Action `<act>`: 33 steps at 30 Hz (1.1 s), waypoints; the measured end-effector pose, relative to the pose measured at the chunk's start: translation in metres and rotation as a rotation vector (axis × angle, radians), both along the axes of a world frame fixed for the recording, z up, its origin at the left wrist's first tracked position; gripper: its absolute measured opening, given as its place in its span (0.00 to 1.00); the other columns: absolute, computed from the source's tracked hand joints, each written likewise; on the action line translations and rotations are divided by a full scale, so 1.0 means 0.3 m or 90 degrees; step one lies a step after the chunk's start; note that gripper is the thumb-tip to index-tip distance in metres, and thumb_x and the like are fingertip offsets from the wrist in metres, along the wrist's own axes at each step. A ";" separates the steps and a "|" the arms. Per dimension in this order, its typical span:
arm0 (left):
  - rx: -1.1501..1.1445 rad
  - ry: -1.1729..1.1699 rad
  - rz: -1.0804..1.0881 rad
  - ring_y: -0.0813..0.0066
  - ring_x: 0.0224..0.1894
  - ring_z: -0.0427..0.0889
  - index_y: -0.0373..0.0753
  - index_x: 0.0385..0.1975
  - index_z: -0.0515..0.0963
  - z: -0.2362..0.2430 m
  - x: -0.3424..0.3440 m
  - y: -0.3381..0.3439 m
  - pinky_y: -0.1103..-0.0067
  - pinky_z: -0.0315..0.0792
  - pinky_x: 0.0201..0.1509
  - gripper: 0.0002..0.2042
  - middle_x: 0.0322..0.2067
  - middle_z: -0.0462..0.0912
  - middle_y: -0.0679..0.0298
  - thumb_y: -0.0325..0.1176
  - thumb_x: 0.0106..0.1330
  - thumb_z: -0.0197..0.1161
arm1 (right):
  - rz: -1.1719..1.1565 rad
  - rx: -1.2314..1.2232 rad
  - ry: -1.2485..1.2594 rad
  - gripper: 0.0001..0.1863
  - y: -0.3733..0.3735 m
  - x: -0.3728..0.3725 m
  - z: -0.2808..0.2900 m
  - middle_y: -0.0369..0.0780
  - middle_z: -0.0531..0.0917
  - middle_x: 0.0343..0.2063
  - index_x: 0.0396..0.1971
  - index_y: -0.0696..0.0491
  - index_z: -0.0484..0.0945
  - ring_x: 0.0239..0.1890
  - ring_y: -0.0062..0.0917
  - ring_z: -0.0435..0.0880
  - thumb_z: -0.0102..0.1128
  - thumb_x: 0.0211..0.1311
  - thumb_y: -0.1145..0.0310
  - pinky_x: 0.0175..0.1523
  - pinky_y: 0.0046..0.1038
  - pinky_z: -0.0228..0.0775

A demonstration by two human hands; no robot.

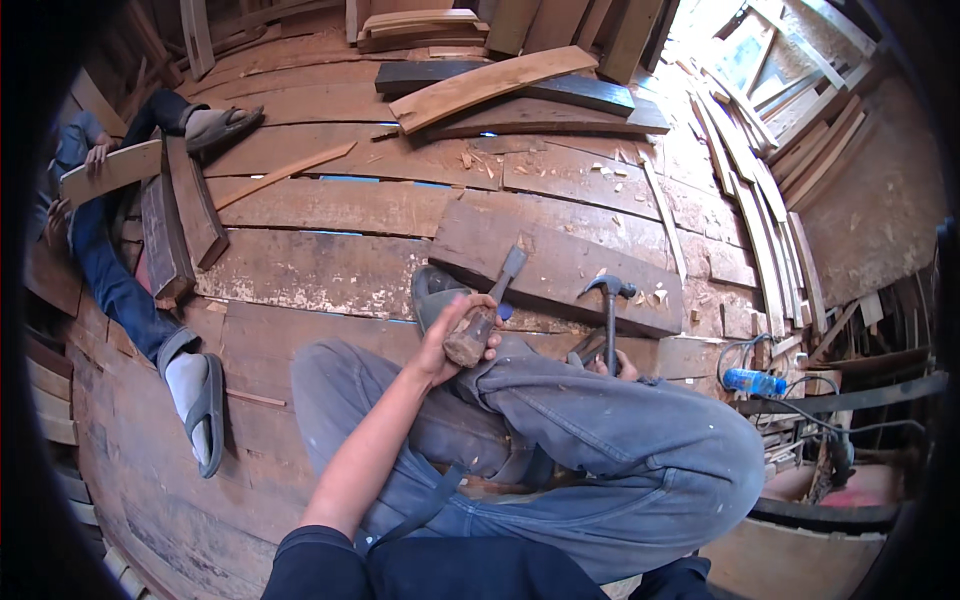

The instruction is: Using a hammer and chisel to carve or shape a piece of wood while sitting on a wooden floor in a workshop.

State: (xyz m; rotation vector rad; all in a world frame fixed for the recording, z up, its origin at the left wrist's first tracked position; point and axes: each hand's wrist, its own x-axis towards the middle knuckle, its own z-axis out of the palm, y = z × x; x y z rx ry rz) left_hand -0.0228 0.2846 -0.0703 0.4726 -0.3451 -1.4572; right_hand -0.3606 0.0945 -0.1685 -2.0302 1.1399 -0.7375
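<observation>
In the head view my left hand (pixel 440 350) grips the worn wooden handle of a chisel (pixel 470 330), its flat metal blade angled up and away from me. My right hand (pixel 620 365), partly behind my bent grey-trousered leg, is closed on a black claw hammer (pixel 610 305) held upright, head at the top. Just beyond both tools lies a thick dark plank (pixel 560 260) with pale shavings near the hammer head. A grey sandal (pixel 428 290) shows beside the chisel, and a small blue object (pixel 505 312) sits behind the blade.
Another person's legs (pixel 120 280) stretch along the left, their hands (pixel 95 160) on a board. Stacked boards (pixel 510 85) lie at the back, long strips (pixel 750 210) along the right. A blue plastic bottle (pixel 750 381) and black cables (pixel 820 420) are at the right. Wood chips dot the plank floor (pixel 320 270).
</observation>
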 end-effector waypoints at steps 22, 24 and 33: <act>0.057 0.293 -0.074 0.66 0.34 0.75 0.50 0.54 0.70 -0.108 0.030 -0.063 0.78 0.75 0.31 0.13 0.41 0.75 0.52 0.31 0.72 0.56 | 0.341 -0.492 0.492 0.22 0.334 -0.156 1.089 0.34 0.74 0.19 0.26 0.50 0.73 0.18 0.28 0.77 0.74 0.50 0.49 0.21 0.31 0.64; 0.057 0.295 -0.063 0.66 0.34 0.76 0.49 0.53 0.70 -0.113 0.015 -0.065 0.77 0.75 0.31 0.12 0.40 0.75 0.52 0.32 0.71 0.57 | 0.456 -0.554 0.547 0.22 0.351 -0.049 1.039 0.33 0.72 0.18 0.25 0.48 0.72 0.18 0.25 0.79 0.70 0.53 0.46 0.21 0.28 0.66; 0.092 0.271 0.003 0.63 0.34 0.78 0.45 0.46 0.68 -0.149 0.009 -0.051 0.75 0.75 0.31 0.06 0.38 0.78 0.50 0.32 0.74 0.54 | 0.719 -0.508 0.423 0.22 0.397 0.166 0.973 0.34 0.72 0.17 0.28 0.49 0.73 0.15 0.24 0.78 0.63 0.60 0.44 0.18 0.27 0.67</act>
